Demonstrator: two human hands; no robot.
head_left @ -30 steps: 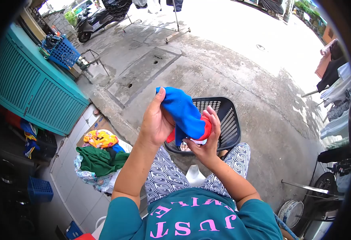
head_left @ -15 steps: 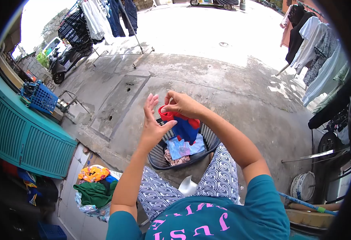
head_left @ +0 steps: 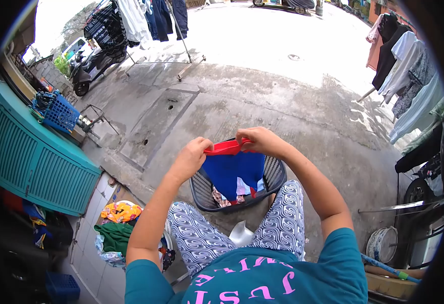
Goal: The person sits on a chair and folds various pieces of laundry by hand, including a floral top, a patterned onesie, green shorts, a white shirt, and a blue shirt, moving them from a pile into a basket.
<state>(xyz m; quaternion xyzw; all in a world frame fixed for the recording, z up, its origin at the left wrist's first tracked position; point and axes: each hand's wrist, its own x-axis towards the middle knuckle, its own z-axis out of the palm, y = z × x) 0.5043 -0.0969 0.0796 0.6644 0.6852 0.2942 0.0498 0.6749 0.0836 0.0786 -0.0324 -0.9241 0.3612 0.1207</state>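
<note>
both hands, left hand [head_left: 190,158] and right hand [head_left: 258,140], each with closed grip on the red waistband of blue shorts [head_left: 233,172], stretched above a black laundry basket [head_left: 275,178].

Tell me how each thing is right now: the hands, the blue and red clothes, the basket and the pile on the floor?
left hand: closed on the red band's left end.
right hand: closed on its right end.
blue and red garment: stretched between both hands, hanging over the basket.
black basket: upright, some clothes inside.
clothes pile: heaped on the floor tiles.
</note>
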